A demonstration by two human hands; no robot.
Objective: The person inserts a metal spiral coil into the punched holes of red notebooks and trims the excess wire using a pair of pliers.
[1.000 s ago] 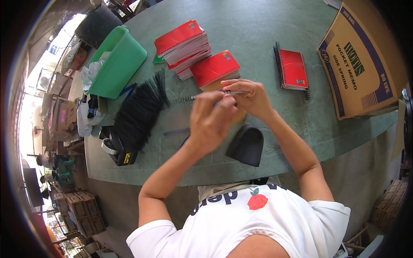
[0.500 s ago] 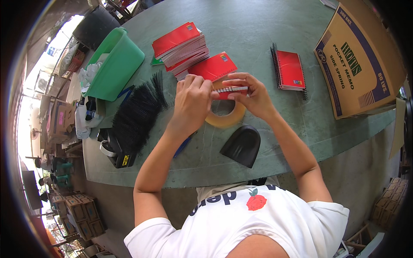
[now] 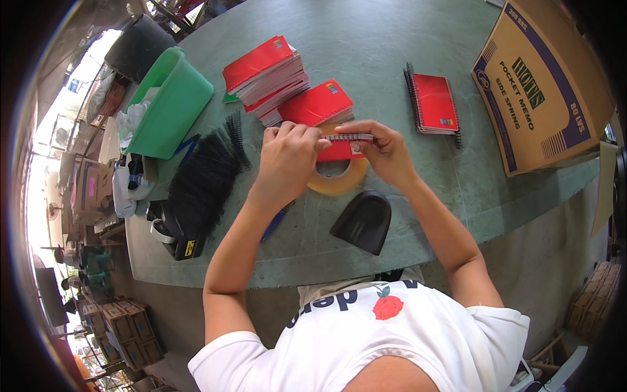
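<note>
A small red notebook is between my two hands, its dark-and-white ringed binding edge turned up. My right hand grips its right end, thumb below and fingers over the top. My left hand is closed in a pinch at the left end of that edge; its fingertips partly hide what they pinch. Just beneath the notebook lies a roll of tan tape. Beyond my hands are a red notebook stack and a shorter red pile.
Black spiral coils heap left, beside a black tape dispenser. A green bin stands behind them. Nearer are a blue pen and a black curved piece. Coil-bound red notebooks and a cardboard box sit right.
The notebook in my hands has tilted so more of its red cover and ringed edge shows. My right hand has shifted slightly. The whole view has turned a little.
</note>
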